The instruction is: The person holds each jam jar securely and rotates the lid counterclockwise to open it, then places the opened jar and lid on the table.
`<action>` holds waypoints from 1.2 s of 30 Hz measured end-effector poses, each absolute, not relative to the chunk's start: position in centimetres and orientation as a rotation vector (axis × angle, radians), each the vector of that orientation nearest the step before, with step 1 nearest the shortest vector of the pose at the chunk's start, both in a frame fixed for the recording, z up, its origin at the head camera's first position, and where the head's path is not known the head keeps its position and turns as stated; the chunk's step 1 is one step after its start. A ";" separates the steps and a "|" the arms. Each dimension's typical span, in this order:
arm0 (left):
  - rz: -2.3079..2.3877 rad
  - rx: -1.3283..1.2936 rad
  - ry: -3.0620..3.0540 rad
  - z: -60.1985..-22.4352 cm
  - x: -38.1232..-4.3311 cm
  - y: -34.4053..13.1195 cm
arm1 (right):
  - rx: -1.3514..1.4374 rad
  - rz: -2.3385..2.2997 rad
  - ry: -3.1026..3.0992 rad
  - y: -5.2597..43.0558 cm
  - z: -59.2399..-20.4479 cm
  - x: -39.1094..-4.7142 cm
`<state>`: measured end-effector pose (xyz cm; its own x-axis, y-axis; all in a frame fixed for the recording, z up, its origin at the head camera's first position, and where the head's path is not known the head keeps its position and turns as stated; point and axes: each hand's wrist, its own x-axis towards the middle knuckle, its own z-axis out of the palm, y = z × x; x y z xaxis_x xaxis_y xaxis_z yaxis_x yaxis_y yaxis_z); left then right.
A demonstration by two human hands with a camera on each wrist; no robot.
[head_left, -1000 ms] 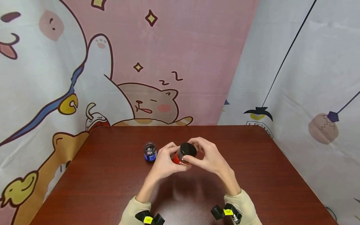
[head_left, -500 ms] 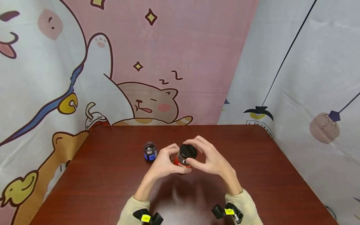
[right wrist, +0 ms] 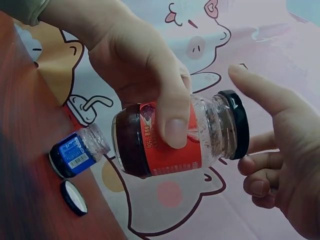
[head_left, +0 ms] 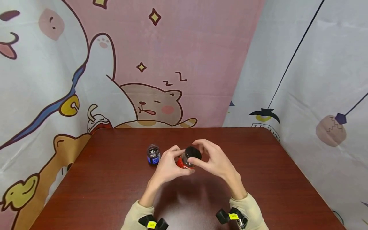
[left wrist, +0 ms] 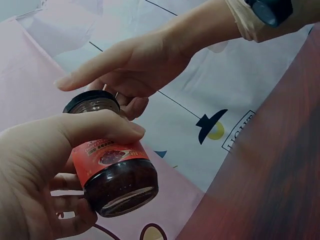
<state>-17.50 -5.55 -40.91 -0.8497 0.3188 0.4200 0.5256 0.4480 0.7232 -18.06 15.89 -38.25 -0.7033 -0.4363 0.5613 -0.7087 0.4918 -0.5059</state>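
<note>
My left hand [head_left: 169, 164] grips a glass jar [left wrist: 120, 185] with a red label and dark contents, thumb on one side and fingers round the other. The jar is held tilted above the table. A black screw lid [head_left: 193, 152] sits on its mouth. Around that lid my right hand [head_left: 214, 161] is spread, the thumb standing off it in the right wrist view; its fingertips are close to the rim, and I cannot tell whether they touch. A second jar [right wrist: 75, 155], with a blue label and no lid, stands left of my hands.
Beside the blue-labelled jar lies a loose black lid [right wrist: 74, 197], its white inside showing; my left hand hides it in the head view. The brown table [head_left: 95, 179] ends at a cartoon-printed cloth [head_left: 201, 64] behind and at the sides.
Half a second ago my right fingers and thumb were round the black lid; now they have spread away from it. The left hand still holds the jar, tilted slightly differently.
</note>
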 end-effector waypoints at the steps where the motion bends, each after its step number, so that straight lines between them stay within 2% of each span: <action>1: -1.336 -0.726 -2.486 -40.9 -17.5 -5.5 | 0.952 1.047 -2.389 15.9 -38.3 -18.1; 14: -1.262 -0.704 -2.550 -40.6 -17.0 -5.7 | 1.013 1.053 -2.456 16.0 -37.9 -17.9; 36: -1.477 -0.948 -2.488 -41.6 -17.7 -6.7 | 1.184 1.027 -2.466 16.0 -37.6 -17.6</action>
<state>-17.74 -6.70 -41.62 -0.8018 0.4612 0.3801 0.5545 0.3370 0.7609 -17.64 15.98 -37.56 -0.6517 -0.5991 0.4652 -0.7522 0.4318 -0.4978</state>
